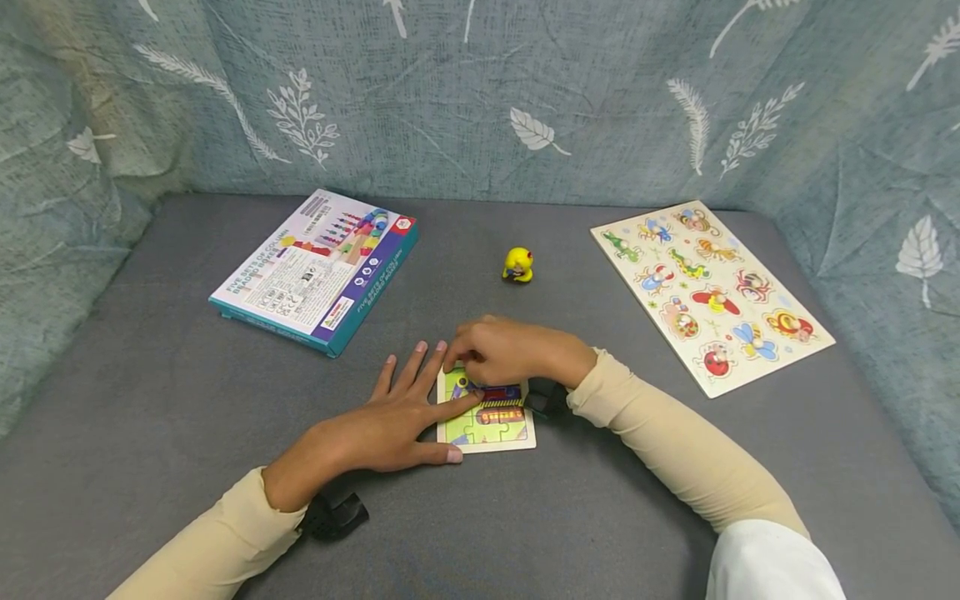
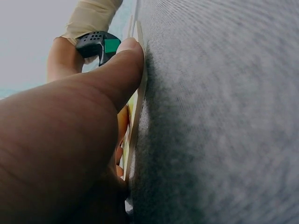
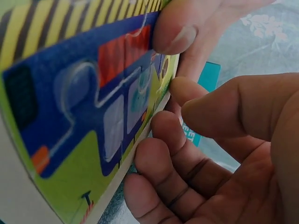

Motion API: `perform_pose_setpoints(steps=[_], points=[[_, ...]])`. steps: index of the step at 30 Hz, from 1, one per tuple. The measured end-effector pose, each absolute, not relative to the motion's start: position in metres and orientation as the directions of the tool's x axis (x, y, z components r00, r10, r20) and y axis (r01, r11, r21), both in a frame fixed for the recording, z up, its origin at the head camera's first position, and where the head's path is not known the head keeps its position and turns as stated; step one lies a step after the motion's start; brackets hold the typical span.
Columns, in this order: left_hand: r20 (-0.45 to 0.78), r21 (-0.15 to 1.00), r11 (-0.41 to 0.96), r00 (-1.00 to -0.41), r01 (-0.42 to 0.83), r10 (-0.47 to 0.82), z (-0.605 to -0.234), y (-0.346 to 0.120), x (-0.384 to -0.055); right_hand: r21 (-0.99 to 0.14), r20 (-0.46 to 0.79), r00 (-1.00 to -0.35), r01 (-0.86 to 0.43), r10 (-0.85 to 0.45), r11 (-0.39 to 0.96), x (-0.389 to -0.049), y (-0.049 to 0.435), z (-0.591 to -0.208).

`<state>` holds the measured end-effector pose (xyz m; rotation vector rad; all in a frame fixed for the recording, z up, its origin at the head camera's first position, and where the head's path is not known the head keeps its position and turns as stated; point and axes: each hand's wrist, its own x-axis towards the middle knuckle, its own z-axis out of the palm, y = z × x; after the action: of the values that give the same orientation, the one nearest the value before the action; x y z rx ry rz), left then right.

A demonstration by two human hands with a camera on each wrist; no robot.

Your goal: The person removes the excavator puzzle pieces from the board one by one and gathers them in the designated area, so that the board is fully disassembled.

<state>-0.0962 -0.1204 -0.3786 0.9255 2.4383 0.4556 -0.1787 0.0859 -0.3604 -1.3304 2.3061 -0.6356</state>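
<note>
Spreading its fingers almost straight, the left hand (image 1: 393, 425) is lying at the puzzle's left side: its index finger is pressing on the pieces and its thumb is touching the near edge. The right hand (image 1: 513, 350) is curling its fingers at the far edge, fingertips touching or just beside it; whether it is pinching a piece I cannot tell. The puzzle (image 1: 491, 433) is lying flat between the hands, near the middle of the surface (image 1: 510, 533), showing a blue, red and yellow-striped picture on green. Beige sleeves (image 1: 667, 450) are covering both forearms. Beyond the hands, a yellow toy (image 1: 517, 265) is standing far in the middle, a box (image 1: 300, 267) is lying far left, and a bug board (image 1: 712, 296) is lying far right. Leaf-printed cloth (image 1: 450, 108) is hanging behind.
</note>
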Motion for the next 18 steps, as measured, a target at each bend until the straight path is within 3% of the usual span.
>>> perform_pose_setpoints(steps=[18], points=[[-0.302, 0.471, 0.702, -0.650, 0.534, 0.697, -0.3801, -0.1215, -0.0959, -0.601, -0.085, -0.479, -0.674, -0.874, 0.428, -0.1789, 0.0844, -0.3654]])
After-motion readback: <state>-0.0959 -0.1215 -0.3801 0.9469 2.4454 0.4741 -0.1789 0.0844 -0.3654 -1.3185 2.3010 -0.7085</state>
